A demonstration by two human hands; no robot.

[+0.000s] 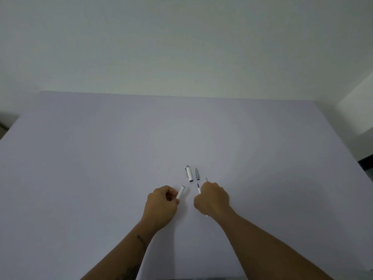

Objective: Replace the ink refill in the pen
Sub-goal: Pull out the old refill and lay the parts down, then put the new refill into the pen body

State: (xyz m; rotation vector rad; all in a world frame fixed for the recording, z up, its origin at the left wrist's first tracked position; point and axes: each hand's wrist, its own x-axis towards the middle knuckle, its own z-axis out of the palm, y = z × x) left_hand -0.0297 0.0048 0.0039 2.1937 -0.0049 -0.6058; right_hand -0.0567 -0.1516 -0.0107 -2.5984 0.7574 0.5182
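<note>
Our left hand (161,205) was closed around the white pen barrel (180,192), its open end pointing up and away. Our right hand (212,199) was curled shut on a thin refill (199,188). The pale table (101,158) met a plain wall (181,47). The white cap (189,174) and grey tip (197,174) lay just beyond, toward the far edge.

Both bare forearms reached up from the frame's bottom edge; the left hand (161,205) and right hand (212,199) were curled into loose fists, near each other at lower centre.
</note>
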